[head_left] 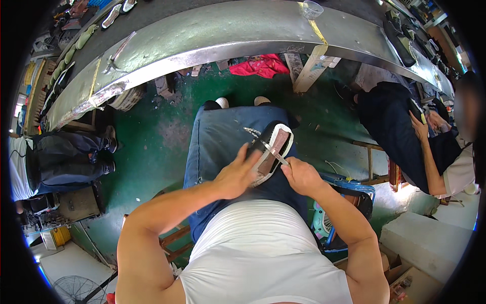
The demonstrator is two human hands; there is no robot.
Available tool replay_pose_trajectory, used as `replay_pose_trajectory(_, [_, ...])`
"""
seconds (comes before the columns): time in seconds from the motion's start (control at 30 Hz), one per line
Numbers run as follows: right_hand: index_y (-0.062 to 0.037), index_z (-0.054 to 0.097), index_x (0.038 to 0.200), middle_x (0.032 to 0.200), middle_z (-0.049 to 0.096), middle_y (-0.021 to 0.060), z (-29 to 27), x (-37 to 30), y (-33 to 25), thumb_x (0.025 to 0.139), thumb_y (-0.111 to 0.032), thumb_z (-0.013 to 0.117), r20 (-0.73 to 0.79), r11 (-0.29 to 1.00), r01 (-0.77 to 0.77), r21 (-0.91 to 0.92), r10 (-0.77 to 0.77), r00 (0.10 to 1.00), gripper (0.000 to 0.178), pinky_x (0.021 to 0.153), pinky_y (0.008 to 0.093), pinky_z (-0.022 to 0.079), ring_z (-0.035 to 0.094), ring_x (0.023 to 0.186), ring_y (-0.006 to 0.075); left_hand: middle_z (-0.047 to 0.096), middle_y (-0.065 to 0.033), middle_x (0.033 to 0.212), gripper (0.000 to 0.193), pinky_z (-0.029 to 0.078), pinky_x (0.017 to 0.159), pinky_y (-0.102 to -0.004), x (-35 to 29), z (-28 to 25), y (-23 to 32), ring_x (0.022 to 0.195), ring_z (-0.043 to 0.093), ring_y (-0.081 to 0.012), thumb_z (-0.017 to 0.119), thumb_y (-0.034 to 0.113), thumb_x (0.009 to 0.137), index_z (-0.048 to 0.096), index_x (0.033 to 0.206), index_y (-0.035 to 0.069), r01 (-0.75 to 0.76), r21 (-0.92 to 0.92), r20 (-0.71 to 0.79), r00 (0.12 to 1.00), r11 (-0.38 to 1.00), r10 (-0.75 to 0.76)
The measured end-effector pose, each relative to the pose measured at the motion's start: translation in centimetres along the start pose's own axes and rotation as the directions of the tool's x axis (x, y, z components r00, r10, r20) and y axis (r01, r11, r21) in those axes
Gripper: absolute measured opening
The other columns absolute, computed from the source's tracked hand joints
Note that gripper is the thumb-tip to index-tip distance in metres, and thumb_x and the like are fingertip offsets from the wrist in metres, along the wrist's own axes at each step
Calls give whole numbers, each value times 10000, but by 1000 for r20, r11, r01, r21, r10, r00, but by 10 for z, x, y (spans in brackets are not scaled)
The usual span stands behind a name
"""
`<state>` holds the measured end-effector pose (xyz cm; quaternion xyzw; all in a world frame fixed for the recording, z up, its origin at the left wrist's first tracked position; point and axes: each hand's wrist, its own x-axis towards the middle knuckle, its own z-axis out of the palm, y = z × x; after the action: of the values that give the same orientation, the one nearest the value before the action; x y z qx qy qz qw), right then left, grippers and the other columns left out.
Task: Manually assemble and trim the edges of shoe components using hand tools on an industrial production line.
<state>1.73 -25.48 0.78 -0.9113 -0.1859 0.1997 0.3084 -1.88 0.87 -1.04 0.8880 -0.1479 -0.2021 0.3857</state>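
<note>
A dark shoe upper (pixel 286 130) with a white edge rests bottom up and slanted on my lap, its pinkish-brown inner sole board showing. My left hand (pixel 237 176) grips the shoe's near left side; its fingertips point away from me, and it is slightly blurred. In my right hand (pixel 302 176), closed at the shoe's right side, is the handle of a metal hand tool (pixel 274 151) that looks like pincers. The tool crosses over the shoe, its head beyond the shoe's left edge. Whether its jaws bite on anything is too small to tell.
A long metal-topped bench (pixel 212 31) curves across the far side, bearing shoes (pixel 112 16), a clear cup (pixel 311 9) and another metal tool (pixel 114 65). Red cloth (pixel 259 66) lies beneath. One person (pixel 395 126) sits at right, another (pixel 61 157) at left. A blue-framed chair (pixel 360 190) stands by my right elbow.
</note>
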Motion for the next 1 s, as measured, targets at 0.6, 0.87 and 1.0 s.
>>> replay_pose_trajectory(0.6, [8,624,1060,970,686,222,5,-25,-30,1020,-326,482,259,988,-37,147,-3,966,365,756,473,521,672,859,385,570,-319,1305,1006,452,1039,-394,-12,-3,-23,1216,581,-410,803,222,754,214,1543,12,133,-208,36,991,969,-128])
replay_pose_trajectory(0.87, [8,607,1100,856,659,64,7,-61,8,1027,-249,478,42,740,-219,636,250,967,297,694,284,506,624,735,142,663,-170,1105,714,531,899,-358,3,-101,58,1030,666,-222,819,14,721,431,1320,42,-105,-325,-364,931,940,-22])
replay_pose_trajectory(1.0, [4,602,1119,872,653,59,4,-64,7,993,-230,539,105,760,-308,572,305,947,272,704,302,510,624,731,159,660,-98,1006,521,536,782,-318,51,-101,70,891,636,-139,807,84,814,490,1221,10,-346,-519,-442,891,781,101])
